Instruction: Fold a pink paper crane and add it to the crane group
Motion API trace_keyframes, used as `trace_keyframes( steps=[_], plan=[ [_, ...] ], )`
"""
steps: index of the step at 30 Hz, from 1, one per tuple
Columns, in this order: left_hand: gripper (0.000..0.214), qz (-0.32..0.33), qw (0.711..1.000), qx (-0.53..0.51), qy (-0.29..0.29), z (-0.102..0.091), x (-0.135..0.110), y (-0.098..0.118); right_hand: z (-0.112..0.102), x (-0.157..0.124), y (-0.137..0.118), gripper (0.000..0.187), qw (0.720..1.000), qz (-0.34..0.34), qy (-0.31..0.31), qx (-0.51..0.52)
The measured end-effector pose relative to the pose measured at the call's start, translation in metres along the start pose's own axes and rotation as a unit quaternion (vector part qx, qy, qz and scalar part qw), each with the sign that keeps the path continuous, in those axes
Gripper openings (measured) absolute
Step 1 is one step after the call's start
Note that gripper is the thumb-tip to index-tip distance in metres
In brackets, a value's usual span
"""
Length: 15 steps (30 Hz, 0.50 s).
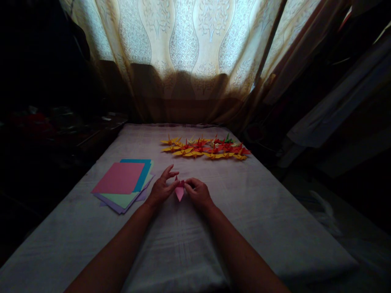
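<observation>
A small pink folded paper crane [180,192] is held between my two hands, just above or on the cloth; I cannot tell which. My left hand [163,188] pinches its left side with thumb and a finger, while other fingers stretch out above. On its right side, my right hand [198,193] grips a corner with thumb and bent fingers. One thin point sticks up and a wider pink flap points toward me. Left of my hands lies a loose stack of square paper sheets [119,178], pink on top, with blue, pale green and purple beneath.
Rows of folded paper cranes [195,154] in yellow, orange, red, white and green stand toward the table's far right. A pale checked cloth [259,228] covers the table. Behind it hangs a patterned curtain [183,44]; dark clutter [61,122] lies at the left.
</observation>
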<state>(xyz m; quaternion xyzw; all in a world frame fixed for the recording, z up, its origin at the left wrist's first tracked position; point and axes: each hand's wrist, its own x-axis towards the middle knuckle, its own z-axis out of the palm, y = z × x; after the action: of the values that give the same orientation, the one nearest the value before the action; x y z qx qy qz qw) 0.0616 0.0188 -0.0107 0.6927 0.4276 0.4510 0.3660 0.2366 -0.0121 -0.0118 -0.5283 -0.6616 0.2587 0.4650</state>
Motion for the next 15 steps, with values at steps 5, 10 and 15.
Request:
trace_keyframes(
  steps=[5,10,15],
  plan=[
    [0.037,-0.057,0.996,-0.056,-0.050,0.0010,-0.0021,0.0019,0.0005,-0.0009,-0.0024,0.023,1.000,-0.005,-0.020,0.012],
    [0.030,-0.076,0.994,-0.064,-0.052,0.0031,-0.0041,0.0063,0.0012,-0.0019,-0.0043,0.020,1.000,-0.007,-0.022,-0.013],
    [0.029,-0.089,0.993,-0.062,-0.053,0.0026,-0.0044,0.0096,0.0010,-0.0015,-0.0034,0.017,0.999,-0.008,-0.024,-0.046]
  ],
)
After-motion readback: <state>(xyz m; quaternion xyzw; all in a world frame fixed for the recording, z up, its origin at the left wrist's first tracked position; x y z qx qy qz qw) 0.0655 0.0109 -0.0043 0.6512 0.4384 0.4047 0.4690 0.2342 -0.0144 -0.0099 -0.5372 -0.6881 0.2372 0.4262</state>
